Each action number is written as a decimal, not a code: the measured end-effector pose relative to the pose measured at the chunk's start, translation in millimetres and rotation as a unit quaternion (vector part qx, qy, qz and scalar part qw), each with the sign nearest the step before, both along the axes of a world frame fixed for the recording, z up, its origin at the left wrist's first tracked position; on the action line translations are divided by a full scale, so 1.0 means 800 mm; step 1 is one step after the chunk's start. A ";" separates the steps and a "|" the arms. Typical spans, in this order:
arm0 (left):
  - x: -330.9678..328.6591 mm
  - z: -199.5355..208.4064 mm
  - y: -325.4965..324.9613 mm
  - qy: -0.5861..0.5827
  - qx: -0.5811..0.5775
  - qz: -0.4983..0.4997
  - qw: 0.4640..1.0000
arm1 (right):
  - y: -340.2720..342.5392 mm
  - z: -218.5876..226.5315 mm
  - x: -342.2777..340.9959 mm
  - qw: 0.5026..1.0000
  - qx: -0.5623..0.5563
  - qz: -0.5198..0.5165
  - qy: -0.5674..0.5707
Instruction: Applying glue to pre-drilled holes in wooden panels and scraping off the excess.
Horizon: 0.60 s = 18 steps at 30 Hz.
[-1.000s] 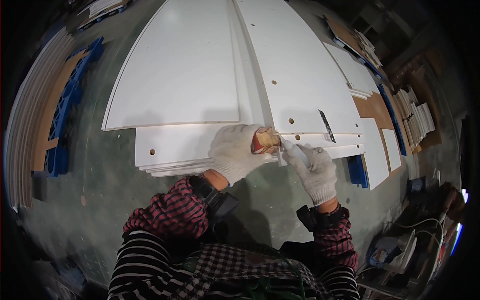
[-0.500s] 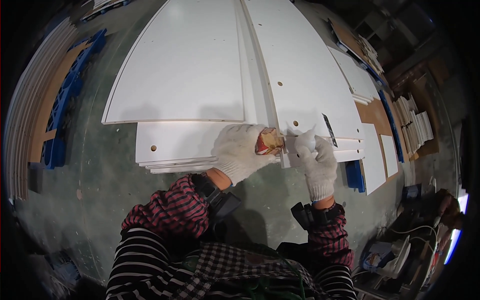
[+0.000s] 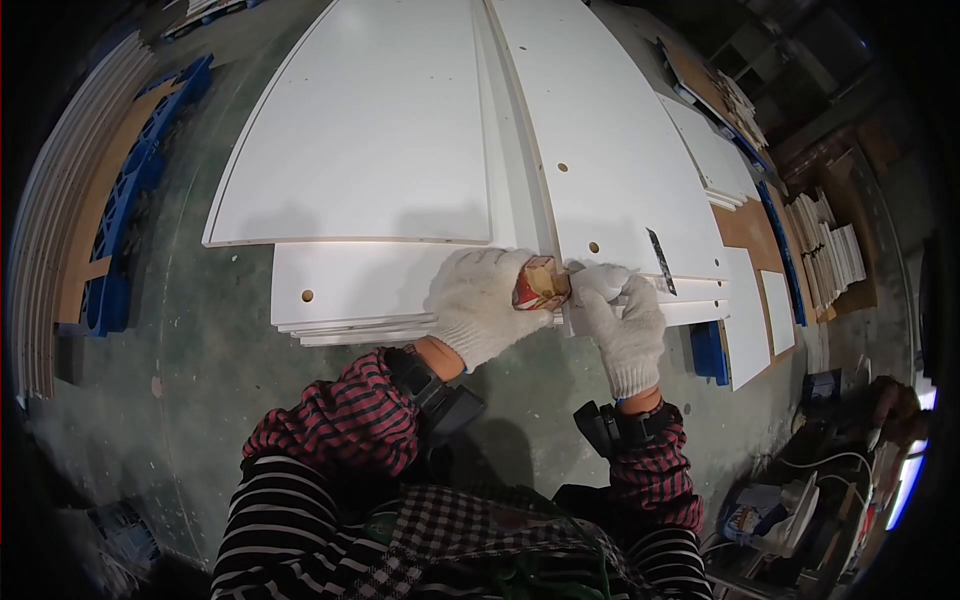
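My left hand (image 3: 482, 300), in a white knit glove, is closed round a small red-and-tan packet (image 3: 540, 285) at the near edge of the white panels (image 3: 640, 190). Close by on its right, my gloved right hand (image 3: 628, 335) grips a small white bottle-like thing (image 3: 600, 281). That thing lies tilted, its end toward the packet and the edge of the upper right panel. Fingers cover part of it, so its exact kind is unclear. A narrow black-and-silver strip (image 3: 661, 262) rests on the panel beyond my right hand.
Another white panel (image 3: 370, 150) lies on the left of the stack. Boards (image 3: 75, 220) are piled by a blue pallet (image 3: 135, 190) at far left. More white boards (image 3: 828, 245) stand at right, above a cluttered cart (image 3: 790, 520).
My right hand has shifted slightly left, and the white bottle-like thing has tipped from upright toward the packet. My left hand has barely moved.
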<state>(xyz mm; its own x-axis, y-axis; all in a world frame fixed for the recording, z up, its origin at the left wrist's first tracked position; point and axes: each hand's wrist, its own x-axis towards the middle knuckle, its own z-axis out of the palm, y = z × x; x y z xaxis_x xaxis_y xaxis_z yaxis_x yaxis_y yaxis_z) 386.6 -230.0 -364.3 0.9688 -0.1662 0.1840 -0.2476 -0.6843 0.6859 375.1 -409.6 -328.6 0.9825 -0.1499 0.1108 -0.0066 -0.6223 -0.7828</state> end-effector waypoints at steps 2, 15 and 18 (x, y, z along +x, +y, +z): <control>-0.001 0.004 -0.001 -0.002 0.003 0.008 1.000 | -0.001 -0.002 0.001 1.000 0.006 0.018 -0.008; -0.001 0.015 -0.001 0.039 -0.006 0.002 0.999 | 0.010 -0.007 0.012 0.986 -0.080 0.090 -0.112; -0.001 0.013 -0.001 0.040 -0.009 0.006 0.999 | 0.012 -0.010 0.016 0.986 -0.101 0.096 -0.087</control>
